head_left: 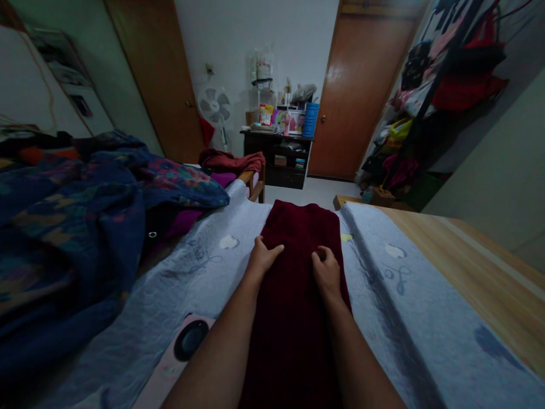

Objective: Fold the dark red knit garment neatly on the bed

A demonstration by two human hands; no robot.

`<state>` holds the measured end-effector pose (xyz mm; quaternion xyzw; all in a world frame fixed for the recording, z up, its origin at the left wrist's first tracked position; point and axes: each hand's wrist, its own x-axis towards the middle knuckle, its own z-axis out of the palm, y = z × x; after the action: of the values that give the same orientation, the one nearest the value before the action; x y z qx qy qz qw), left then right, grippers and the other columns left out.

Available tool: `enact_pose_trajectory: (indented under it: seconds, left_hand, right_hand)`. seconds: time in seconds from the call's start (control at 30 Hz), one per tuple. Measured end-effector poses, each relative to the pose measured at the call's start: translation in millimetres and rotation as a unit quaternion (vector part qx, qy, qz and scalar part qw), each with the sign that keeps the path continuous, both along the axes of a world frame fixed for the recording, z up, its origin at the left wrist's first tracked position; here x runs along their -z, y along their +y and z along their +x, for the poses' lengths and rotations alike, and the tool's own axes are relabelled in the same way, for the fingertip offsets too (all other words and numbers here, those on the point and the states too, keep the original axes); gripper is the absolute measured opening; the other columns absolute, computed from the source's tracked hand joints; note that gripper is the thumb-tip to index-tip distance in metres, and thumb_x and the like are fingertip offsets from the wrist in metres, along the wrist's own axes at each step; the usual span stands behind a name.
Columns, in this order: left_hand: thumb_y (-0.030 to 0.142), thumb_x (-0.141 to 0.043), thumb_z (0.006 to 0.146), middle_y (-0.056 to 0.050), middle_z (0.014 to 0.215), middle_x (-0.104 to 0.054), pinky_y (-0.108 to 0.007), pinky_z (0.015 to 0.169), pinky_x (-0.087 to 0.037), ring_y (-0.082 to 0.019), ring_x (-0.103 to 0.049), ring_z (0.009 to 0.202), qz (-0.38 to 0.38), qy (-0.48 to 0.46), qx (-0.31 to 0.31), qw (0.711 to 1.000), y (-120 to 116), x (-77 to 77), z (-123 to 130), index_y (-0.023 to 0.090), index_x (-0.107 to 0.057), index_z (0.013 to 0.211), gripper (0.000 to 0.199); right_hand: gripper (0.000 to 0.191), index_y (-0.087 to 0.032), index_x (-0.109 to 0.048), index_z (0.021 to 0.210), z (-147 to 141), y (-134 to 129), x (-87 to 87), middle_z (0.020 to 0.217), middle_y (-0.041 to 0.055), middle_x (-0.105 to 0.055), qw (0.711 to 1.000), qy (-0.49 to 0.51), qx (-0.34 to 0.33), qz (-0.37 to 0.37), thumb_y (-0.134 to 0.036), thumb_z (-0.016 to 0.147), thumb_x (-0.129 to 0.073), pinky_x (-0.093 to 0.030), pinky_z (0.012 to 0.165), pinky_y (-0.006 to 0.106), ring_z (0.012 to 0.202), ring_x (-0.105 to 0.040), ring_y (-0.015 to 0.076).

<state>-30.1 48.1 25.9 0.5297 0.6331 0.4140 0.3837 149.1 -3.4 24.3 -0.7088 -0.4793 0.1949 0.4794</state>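
A dark red garment (pixel 293 329), folded into a long narrow strip, lies on the bed in front of me and runs from the foot of the bed toward my body. My left hand (pixel 264 258) rests on its left edge, thumb stretched toward the middle and apart from the fingers. Near the right edge, my right hand (pixel 327 271) touches the cloth with loosely curved fingers and a gap by the thumb. The undersides of both hands are hidden.
A pale blue patterned sheet (pixel 383 295) covers the bed, with a wooden border (pixel 481 261) at right. A pink case with a black disc (pixel 191 341) lies by my left forearm. Heaped clothes (pixel 85 227) fill the left. Beyond are a fan (pixel 215 108) and dark cabinet (pixel 275 159).
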Motion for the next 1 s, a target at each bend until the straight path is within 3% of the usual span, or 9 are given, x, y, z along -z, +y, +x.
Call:
enact_pose_trajectory:
  seconds: [0.07, 0.17, 0.37, 0.53, 0.77, 1.0]
  left_hand:
    - [0.035, -0.072, 0.069, -0.015, 0.116, -0.065, -0.039, 0.089, -0.05, -0.027, -0.063, 0.103, -0.035, -0.122, 0.064, 0.99, 2, 1.2, -3, 0.012, -0.052, 0.118, 0.059]
    - [0.033, -0.075, 0.065, -0.013, 0.099, -0.072, -0.041, 0.081, -0.055, -0.027, -0.069, 0.086, -0.092, -0.254, 0.154, 0.95, 1, -1.9, -5, 0.012, -0.062, 0.106, 0.048]
    - [0.025, -0.078, 0.06, -0.011, 0.1, -0.072, -0.039, 0.081, -0.055, -0.023, -0.069, 0.08, -0.144, -0.35, 0.166, 0.91, -3, -13.2, -7, 0.015, -0.063, 0.106, 0.049]
    - [0.024, -0.078, 0.061, -0.012, 0.106, -0.07, -0.04, 0.083, -0.054, -0.024, -0.069, 0.083, -0.136, -0.37, 0.159, 0.905, -4, -14.9, -9, 0.017, -0.061, 0.107, 0.049]
    - [0.015, -0.076, 0.055, -0.011, 0.103, -0.071, -0.04, 0.085, -0.053, -0.025, -0.068, 0.088, -0.127, -0.351, 0.155, 0.915, -4, -13.9, -8, 0.016, -0.061, 0.108, 0.055]
    - [0.007, -0.065, 0.054, -0.007, 0.085, -0.072, -0.037, 0.072, -0.054, -0.022, -0.067, 0.071, -0.154, -0.289, 0.128, 0.936, -4, -14.1, -7, 0.016, -0.061, 0.097, 0.044]
  right_hand:
    - [0.043, -0.013, -0.062, 0.11, 5, 3, 2.3, 0.101, 0.0124, -0.069, 0.998, 0.057, -0.008, -0.02, -0.04, 0.076, -0.052, -0.049, 0.085, 0.036, 0.091, -0.064, 0.025]
    - [0.045, -0.013, -0.063, 0.109, 9, 7, 7.2, 0.108, 0.0122, -0.068, 0.984, 0.169, -0.057, -0.03, -0.041, 0.075, -0.055, -0.05, 0.084, 0.034, 0.097, -0.064, 0.0246]
    - [0.027, -0.021, -0.064, 0.087, 8, 2, 3.0, 0.088, 0.0014, -0.071, 0.916, 0.355, -0.181, -0.037, -0.041, 0.07, -0.068, -0.05, 0.075, 0.031, 0.08, -0.065, 0.0201]
    - [0.026, -0.023, -0.061, 0.087, 2, -5, -8.3, 0.087, -0.001, -0.07, 0.871, 0.442, -0.213, -0.022, -0.035, 0.067, -0.073, -0.049, 0.078, 0.03, 0.079, -0.064, 0.0178]
    - [0.032, -0.024, -0.062, 0.092, 0, -4, -8.1, 0.092, -0.0003, -0.072, 0.864, 0.455, -0.218, -0.012, -0.029, 0.063, -0.073, -0.049, 0.085, 0.034, 0.085, -0.066, 0.02]
    - [0.036, -0.025, -0.06, 0.099, -1, -3, -7.4, 0.102, -0.0002, -0.07, 0.856, 0.463, -0.23, 0.008, -0.026, 0.065, -0.071, -0.049, 0.088, 0.035, 0.092, -0.065, 0.0211]
